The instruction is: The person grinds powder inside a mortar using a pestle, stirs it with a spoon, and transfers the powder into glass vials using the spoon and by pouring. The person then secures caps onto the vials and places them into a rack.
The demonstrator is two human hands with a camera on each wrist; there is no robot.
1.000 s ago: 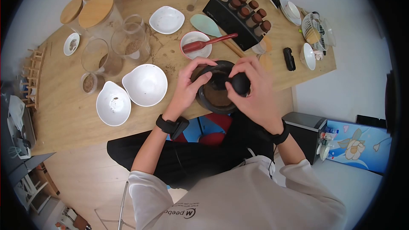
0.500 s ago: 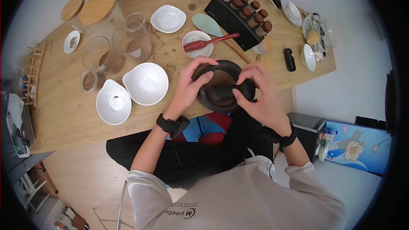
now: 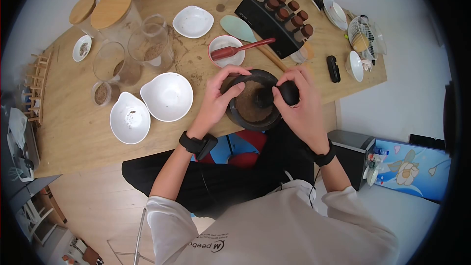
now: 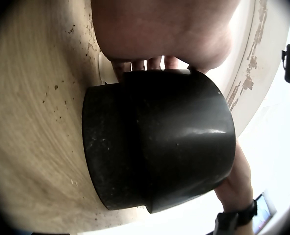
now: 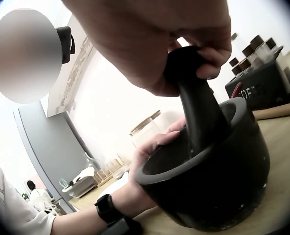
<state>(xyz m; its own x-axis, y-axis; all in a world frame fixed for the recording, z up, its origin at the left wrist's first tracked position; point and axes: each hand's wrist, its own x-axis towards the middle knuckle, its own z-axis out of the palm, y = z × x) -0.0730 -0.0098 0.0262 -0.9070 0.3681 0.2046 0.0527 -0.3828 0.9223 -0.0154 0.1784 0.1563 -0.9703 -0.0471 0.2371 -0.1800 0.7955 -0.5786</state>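
Note:
A black mortar (image 4: 179, 132) stands at the table's front edge, brown powder (image 3: 249, 105) inside it. The left hand (image 3: 216, 99) grips its left side, thumb over the rim and fingers round the far wall. In the right wrist view a black pestle (image 5: 200, 110) leans against the mortar's rim, its lower end down in the bowl. The right hand (image 3: 303, 110) holds the pestle's rounded top between thumb and fingers; the same hand (image 5: 164, 44) is above the mortar in the right wrist view.
Two white spouted bowls (image 3: 167, 97) and glass jars stand left of the mortar. Behind it are a small bowl (image 3: 237, 58) with a red spatula (image 3: 224, 53), a green spoon (image 3: 236, 28) and a black rack (image 3: 267, 22) of capped vials. A black case (image 3: 333, 68) lies to the right.
The right hand has swung the pestle round inside the mortar, its top shifting toward the right. The left hand has stayed on the mortar.

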